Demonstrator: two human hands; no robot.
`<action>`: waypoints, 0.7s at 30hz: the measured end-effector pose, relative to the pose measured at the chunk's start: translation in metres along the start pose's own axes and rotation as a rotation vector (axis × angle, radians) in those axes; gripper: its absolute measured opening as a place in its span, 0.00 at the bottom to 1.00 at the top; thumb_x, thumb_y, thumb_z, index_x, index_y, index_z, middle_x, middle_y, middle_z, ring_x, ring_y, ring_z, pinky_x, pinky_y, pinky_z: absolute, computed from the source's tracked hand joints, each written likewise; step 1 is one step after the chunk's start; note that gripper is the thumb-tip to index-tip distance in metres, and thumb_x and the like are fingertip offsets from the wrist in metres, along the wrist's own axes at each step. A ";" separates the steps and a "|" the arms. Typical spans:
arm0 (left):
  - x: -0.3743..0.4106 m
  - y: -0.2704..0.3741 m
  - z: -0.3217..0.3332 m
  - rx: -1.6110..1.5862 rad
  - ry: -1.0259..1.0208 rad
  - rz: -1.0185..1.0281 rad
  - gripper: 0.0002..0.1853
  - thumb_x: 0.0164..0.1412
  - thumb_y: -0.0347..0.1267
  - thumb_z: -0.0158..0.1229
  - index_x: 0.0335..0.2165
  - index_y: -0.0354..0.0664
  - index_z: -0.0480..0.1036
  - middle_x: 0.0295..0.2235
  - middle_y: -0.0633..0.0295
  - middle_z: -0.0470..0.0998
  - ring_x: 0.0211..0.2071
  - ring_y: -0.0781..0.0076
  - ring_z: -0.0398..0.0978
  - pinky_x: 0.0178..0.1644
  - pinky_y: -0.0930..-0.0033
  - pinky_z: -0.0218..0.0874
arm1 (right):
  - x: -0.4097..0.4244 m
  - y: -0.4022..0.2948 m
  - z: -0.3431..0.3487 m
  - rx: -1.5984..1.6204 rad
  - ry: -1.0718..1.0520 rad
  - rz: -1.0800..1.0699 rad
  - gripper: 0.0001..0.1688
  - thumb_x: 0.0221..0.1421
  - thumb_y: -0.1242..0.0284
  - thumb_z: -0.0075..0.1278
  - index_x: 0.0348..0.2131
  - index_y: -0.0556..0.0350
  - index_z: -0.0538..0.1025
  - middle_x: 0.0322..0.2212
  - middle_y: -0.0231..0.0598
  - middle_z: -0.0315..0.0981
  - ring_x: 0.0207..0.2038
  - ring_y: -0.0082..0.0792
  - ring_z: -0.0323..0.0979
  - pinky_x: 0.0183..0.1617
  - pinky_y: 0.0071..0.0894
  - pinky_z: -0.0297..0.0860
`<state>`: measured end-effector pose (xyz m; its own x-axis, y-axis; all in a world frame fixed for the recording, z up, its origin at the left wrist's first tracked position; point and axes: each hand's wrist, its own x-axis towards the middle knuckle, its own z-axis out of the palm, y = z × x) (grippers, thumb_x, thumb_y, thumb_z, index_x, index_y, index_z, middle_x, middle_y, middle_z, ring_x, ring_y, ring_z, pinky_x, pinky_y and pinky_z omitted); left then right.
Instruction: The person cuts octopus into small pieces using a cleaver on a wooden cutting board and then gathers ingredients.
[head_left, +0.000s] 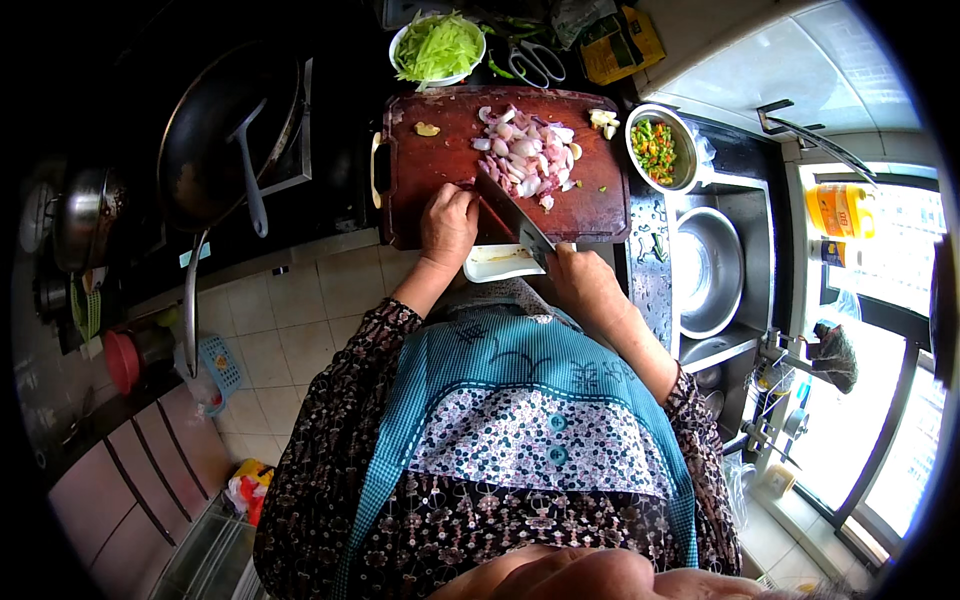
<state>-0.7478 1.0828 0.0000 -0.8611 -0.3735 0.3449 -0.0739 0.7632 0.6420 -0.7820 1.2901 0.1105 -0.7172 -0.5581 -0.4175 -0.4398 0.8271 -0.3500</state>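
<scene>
My right hand (586, 283) grips the handle of a kitchen cleaver (517, 217), its blade slanting up-left across a reddish-brown cutting board (420, 161). Close to the blade's tip, my left hand (449, 225) has its fingers curled down on a small dark-red raw piece (466, 183), mostly hidden under them. Just beyond the blade lies a heap of pale pink and white raw pieces (529, 150); whether it is meat or seafood I cannot tell. A knob of ginger (427, 129) sits at the board's far left and garlic cloves (604, 120) at its far right.
Past the board stand a bowl of shredded green vegetable (441, 49) and scissors (535, 64). A metal bowl of chopped peppers (660, 154) is right, beside a sink with a steel basin (709, 271). A wok (217, 142) lies left. A white tray (501, 264) is below the board's near edge.
</scene>
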 end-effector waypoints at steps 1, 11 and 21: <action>-0.001 -0.001 0.002 0.011 0.019 0.010 0.04 0.47 0.25 0.59 0.27 0.39 0.74 0.29 0.56 0.71 0.33 0.55 0.72 0.37 0.59 0.65 | 0.000 -0.003 -0.003 -0.002 -0.013 0.001 0.15 0.59 0.66 0.40 0.34 0.61 0.70 0.23 0.58 0.74 0.30 0.58 0.74 0.37 0.53 0.70; -0.003 -0.003 0.009 0.046 0.071 0.075 0.04 0.46 0.25 0.59 0.25 0.39 0.73 0.27 0.56 0.69 0.31 0.54 0.71 0.36 0.58 0.64 | 0.024 -0.011 0.005 0.068 -0.016 -0.040 0.13 0.56 0.72 0.40 0.31 0.64 0.73 0.27 0.60 0.74 0.34 0.56 0.74 0.40 0.50 0.71; 0.022 -0.001 -0.002 0.062 -0.018 -0.184 0.11 0.50 0.36 0.62 0.20 0.39 0.75 0.19 0.54 0.75 0.22 0.50 0.74 0.27 0.56 0.65 | 0.013 0.009 -0.004 0.145 0.099 0.073 0.15 0.58 0.67 0.40 0.32 0.63 0.71 0.26 0.62 0.73 0.34 0.60 0.73 0.39 0.55 0.68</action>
<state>-0.7657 1.0732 0.0081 -0.8390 -0.5005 0.2133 -0.2611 0.7144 0.6492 -0.7973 1.2908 0.1054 -0.7973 -0.4818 -0.3636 -0.3075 0.8426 -0.4422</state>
